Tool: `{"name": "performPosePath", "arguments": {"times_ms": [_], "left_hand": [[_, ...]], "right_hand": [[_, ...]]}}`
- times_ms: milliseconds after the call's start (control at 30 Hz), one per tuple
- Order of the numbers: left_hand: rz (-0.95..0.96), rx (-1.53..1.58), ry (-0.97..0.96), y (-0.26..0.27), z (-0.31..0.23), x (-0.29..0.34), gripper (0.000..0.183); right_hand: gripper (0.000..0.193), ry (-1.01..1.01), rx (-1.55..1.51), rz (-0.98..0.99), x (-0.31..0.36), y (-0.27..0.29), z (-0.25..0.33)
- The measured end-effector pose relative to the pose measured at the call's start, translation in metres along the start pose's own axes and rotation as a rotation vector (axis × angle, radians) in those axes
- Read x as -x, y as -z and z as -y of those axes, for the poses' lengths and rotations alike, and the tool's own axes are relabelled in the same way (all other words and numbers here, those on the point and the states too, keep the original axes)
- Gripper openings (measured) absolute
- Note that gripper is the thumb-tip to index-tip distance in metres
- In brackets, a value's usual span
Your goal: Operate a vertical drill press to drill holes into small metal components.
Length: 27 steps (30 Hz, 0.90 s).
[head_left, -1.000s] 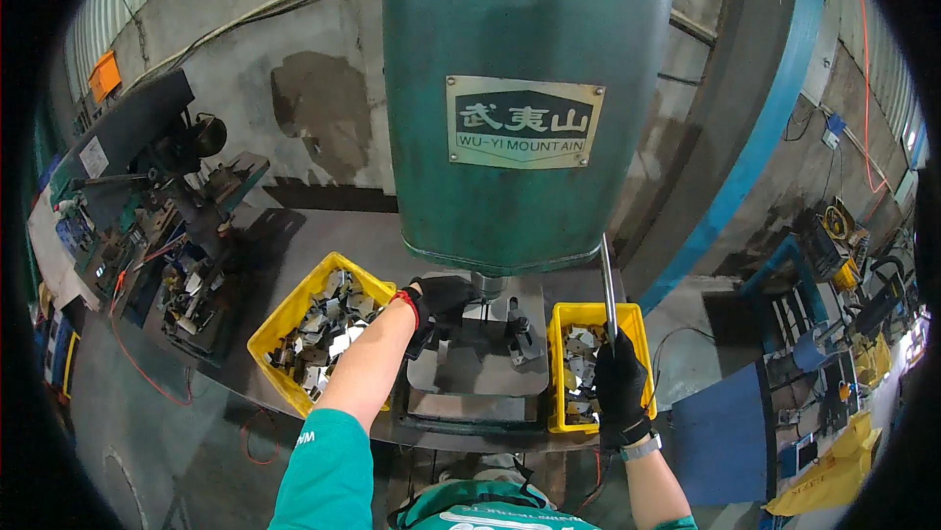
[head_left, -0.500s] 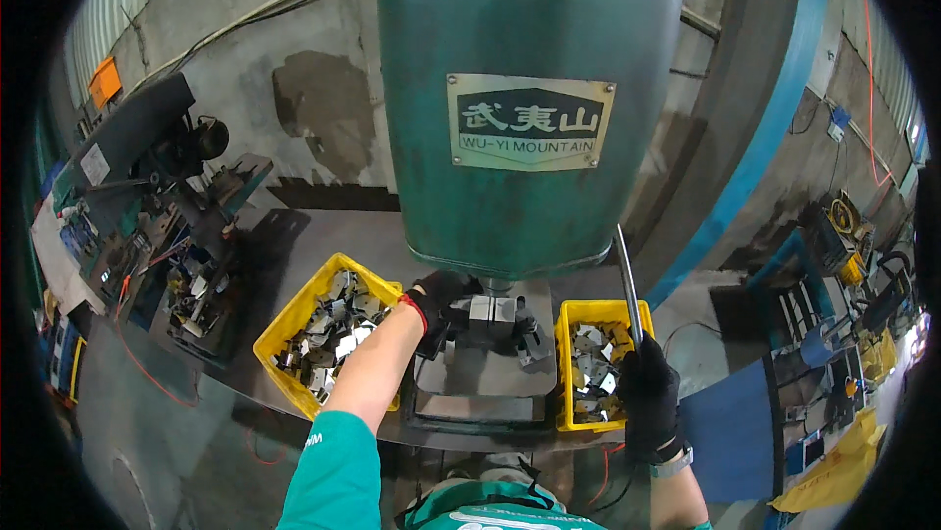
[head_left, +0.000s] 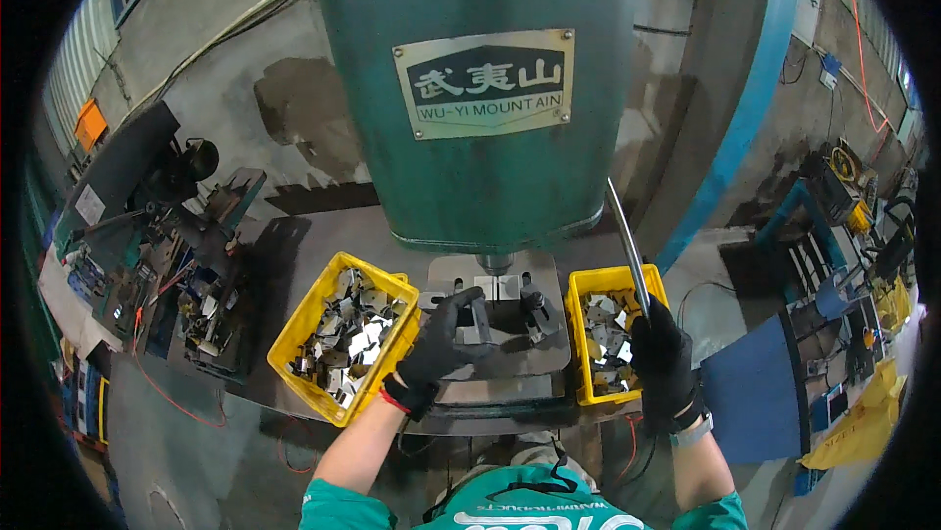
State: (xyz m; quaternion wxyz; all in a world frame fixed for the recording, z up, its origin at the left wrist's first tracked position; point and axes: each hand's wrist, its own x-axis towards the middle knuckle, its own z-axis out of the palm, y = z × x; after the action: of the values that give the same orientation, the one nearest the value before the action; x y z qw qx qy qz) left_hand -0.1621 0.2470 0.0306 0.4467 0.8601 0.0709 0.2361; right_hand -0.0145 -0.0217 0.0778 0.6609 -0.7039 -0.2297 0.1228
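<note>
My left hand (head_left: 438,346), in a black glove, is in front of the left side of the machine's fixture, with a small grey metal piece (head_left: 476,322) between thumb and fingers. The piece's exact shape is partly hidden. Under the green machine head (head_left: 480,177), a pale metal block (head_left: 498,288) sits in the fixture below the spindle (head_left: 496,261). A dark clamp (head_left: 537,312) stands at the fixture's right. My right hand (head_left: 663,365), also gloved in black, is closed around the lower end of a long steel lever (head_left: 627,241).
A yellow bin (head_left: 312,388) of small bent metal pieces stands left of the fixture, a smaller yellow bin (head_left: 608,399) of similar pieces right of it. A second machine (head_left: 162,206) stands far left. A blue-edged pillar (head_left: 735,177) rises behind the lever; a blue panel (head_left: 750,403) stands at right.
My left hand has drawn back from beside the fixture toward me, and the metal piece now shows in its fingers. The right hand stays on the lever. The view has shifted slightly.
</note>
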Motion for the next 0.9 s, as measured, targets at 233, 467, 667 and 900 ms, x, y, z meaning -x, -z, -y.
{"name": "performPosePath", "arguments": {"times_ms": [233,467,667,900], "left_hand": [[-0.026,-0.290,-0.177,-0.027,0.000,-0.008,0.070],[0.001,-0.289,-0.132,-0.023,0.002,-0.006,0.068],[0.022,-0.369,-0.169,-0.028,0.000,-0.007,0.064],[-0.043,-0.539,-0.263,-0.045,0.026,-0.002,0.057]], "right_hand": [[0.030,0.138,0.021,0.004,-0.002,0.001,-0.006],[0.028,0.233,0.273,-0.025,-0.003,0.000,-0.005],[0.029,0.193,0.269,-0.036,-0.002,0.001,-0.006],[0.029,0.293,0.187,-0.084,-0.006,-0.002,-0.017]]}}
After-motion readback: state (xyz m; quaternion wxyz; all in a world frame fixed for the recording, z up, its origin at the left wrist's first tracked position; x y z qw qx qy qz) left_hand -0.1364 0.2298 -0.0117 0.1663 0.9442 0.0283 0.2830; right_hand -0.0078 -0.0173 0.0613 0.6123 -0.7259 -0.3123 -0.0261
